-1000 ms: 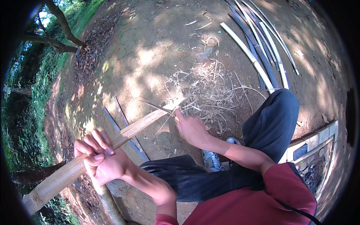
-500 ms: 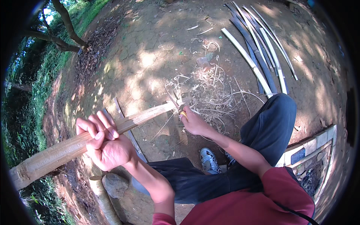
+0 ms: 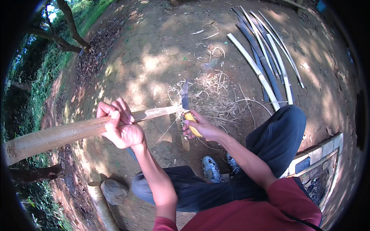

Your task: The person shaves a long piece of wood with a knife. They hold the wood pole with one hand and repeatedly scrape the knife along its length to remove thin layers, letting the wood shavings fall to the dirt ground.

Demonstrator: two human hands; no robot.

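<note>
My left hand (image 3: 124,129) is wrapped round a long, pale brown piece of bamboo (image 3: 58,137), which slants from the left edge toward the middle. Its right end narrows to a whittled, lighter tip. My right hand (image 3: 206,128) grips a knife by its yellow handle (image 3: 192,122). The knife's dark blade (image 3: 185,95) points away from me, beside the whittled tip. Whether the edge touches the bamboo, I cannot tell. Curled shavings (image 3: 211,101) lie on the ground just beyond the knife.
Several long split strips (image 3: 252,63), pale and dark, lie on the dirt at the far right. A stone (image 3: 114,191) and a cut log (image 3: 101,204) rest at lower left. A brick-edged pit (image 3: 316,156) is beside my right knee. Trees (image 3: 69,23) stand at far left.
The bamboo's left end has risen, and my left hand has shifted up and right along with it. My right hand has turned the knife upright, showing more of its blade and yellow handle.
</note>
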